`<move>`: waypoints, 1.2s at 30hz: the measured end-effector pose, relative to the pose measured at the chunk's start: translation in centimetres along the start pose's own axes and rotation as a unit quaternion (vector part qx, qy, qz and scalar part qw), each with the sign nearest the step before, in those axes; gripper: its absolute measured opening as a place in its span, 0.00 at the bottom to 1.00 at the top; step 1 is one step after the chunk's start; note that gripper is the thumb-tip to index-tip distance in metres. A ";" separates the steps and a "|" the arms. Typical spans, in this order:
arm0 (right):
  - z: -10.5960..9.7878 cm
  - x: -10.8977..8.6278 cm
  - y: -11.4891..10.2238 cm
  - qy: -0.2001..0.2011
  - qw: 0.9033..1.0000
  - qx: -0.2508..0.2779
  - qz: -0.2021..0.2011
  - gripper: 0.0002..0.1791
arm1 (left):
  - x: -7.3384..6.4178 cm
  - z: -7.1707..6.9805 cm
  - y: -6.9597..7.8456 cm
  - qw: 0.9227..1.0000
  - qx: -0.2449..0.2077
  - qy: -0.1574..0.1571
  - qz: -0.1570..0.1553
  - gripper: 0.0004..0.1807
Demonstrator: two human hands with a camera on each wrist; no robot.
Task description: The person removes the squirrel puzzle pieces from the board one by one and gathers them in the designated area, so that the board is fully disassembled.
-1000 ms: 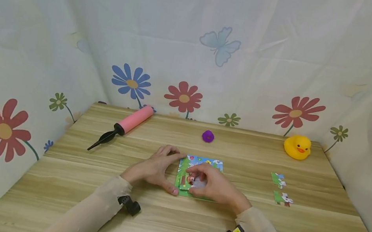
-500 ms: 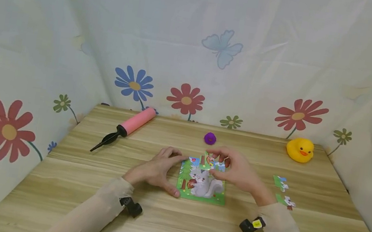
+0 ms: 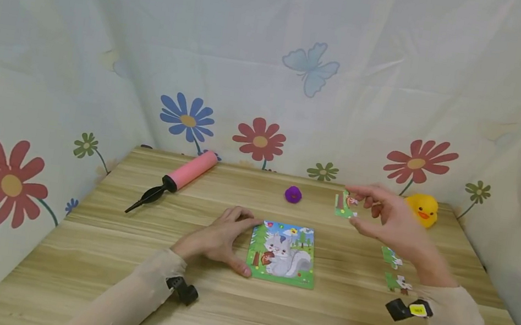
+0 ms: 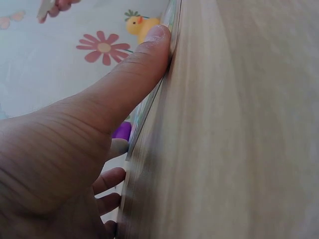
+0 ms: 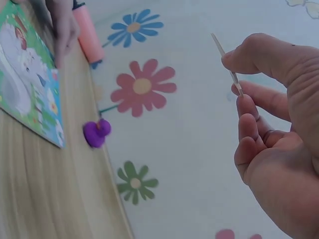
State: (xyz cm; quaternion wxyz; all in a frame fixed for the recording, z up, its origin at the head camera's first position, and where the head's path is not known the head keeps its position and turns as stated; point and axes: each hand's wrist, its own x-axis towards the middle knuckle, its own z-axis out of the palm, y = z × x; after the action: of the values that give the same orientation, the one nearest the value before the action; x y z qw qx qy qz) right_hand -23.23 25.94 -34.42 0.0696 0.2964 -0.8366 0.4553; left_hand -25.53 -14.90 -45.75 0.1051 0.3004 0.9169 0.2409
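A square jigsaw puzzle board (image 3: 283,254) with a grey squirrel on a green and blue ground lies flat on the table. My left hand (image 3: 222,237) rests at its left side, thumb at the lower corner and index finger at the upper one. In the left wrist view the straight thumb (image 4: 134,67) touches the board's edge. Raised to the right of the board, my right hand (image 3: 394,220) pinches a puzzle piece (image 3: 343,205) between thumb and fingers. The right wrist view shows that piece (image 5: 227,59) edge-on. Two loose puzzle pieces, one farther back (image 3: 392,257) and one nearer (image 3: 397,283), lie right of the board.
A small purple duck (image 3: 293,194) sits behind the board. At the back right a yellow rubber duck (image 3: 422,210) is partly hidden by my right hand. A pink hand pump (image 3: 178,179) with a black nozzle lies at the back left. Flowered curtain (image 3: 298,107) surrounds the wooden table.
My right hand has lifted the puzzle piece off the board and carried it up and to the right, uncovering the squirrel picture. The left hand has stayed at the board's left side.
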 end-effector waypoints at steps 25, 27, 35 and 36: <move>-7.1 -8.0 2.5 0.036 0.997 -0.061 0.021 0.34 | 0.1 0.1 0.0 1.000 0.008 0.002 0.009 0.70; -7.0 -8.8 3.0 0.034 0.997 -0.064 0.022 0.35 | 0.1 0.1 0.1 1.000 0.007 0.002 0.010 0.69; -6.8 -11.2 4.8 0.018 0.997 -0.046 0.063 0.34 | 0.0 0.1 0.0 1.000 0.009 0.001 0.007 0.69; -6.8 -11.6 5.1 0.014 0.996 -0.047 0.068 0.34 | 0.0 0.1 0.0 1.000 0.010 0.000 0.007 0.70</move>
State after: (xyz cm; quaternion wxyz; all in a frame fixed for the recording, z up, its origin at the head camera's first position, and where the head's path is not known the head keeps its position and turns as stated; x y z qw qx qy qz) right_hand -17.67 38.45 -38.63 0.0639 0.2287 -0.8743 0.4232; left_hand -25.50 -14.85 -45.79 0.1001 0.3075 0.9173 0.2325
